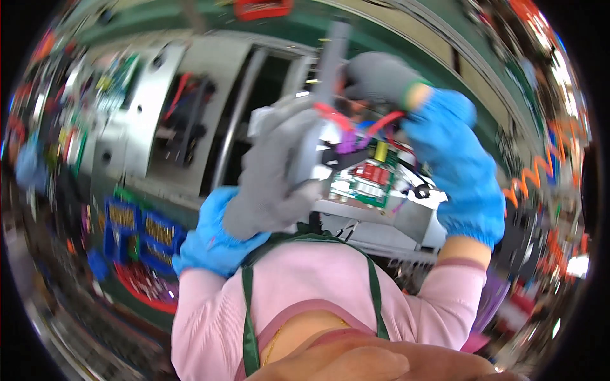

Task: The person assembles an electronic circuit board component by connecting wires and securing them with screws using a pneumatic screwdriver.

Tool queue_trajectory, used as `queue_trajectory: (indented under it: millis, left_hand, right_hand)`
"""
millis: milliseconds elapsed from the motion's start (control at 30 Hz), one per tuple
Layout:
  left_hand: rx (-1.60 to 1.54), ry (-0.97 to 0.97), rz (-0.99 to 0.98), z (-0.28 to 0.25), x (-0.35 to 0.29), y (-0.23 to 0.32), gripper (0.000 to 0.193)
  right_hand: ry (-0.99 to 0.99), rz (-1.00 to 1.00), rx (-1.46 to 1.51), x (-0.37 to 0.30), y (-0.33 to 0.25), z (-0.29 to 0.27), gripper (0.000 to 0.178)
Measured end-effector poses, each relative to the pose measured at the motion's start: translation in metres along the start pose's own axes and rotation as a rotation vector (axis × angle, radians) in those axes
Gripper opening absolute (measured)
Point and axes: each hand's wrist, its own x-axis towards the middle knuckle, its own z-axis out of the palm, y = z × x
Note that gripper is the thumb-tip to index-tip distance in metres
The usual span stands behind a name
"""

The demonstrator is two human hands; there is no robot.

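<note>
My left hand [273,165], in a grey glove with a blue sleeve cover, grips a grey metal panel [333,60] that stands on edge, smeared by motion. On the panel's other side is my right hand [378,79], gloved the same way, with curled fingers. What they hold is hidden and blurred. Red cables [387,119] and a purple connector bundle [348,142] hang just below the right hand. Beneath them a green circuit board [362,185] with red and white blocks sits in an open metal housing [413,219].
Another metal housing [143,120] with dark parts and a red cable stands at the left. Blue bins [154,230] of small brass-coloured parts and a red tray [149,292] lie nearer me. A coiled orange hose [534,171] hangs at the right. A red bin [262,8] sits at the far edge.
</note>
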Motion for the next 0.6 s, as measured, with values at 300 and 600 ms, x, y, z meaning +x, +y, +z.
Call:
queue_trajectory:
  millis: [300, 600]
  left_hand:
    - [-0.299, 0.388, -0.394, 0.005, -0.104, -0.022, 0.042]
    - [0.692, 0.808, -1.257, -0.113, -0.367, -0.064, 0.028]
  right_hand:
    - [0.281, -0.794, -0.312, -0.119, -0.128, 0.025, 0.042]
    - [0.402, -0.743, -0.419, -0.11, -0.136, 0.038, 0.032]
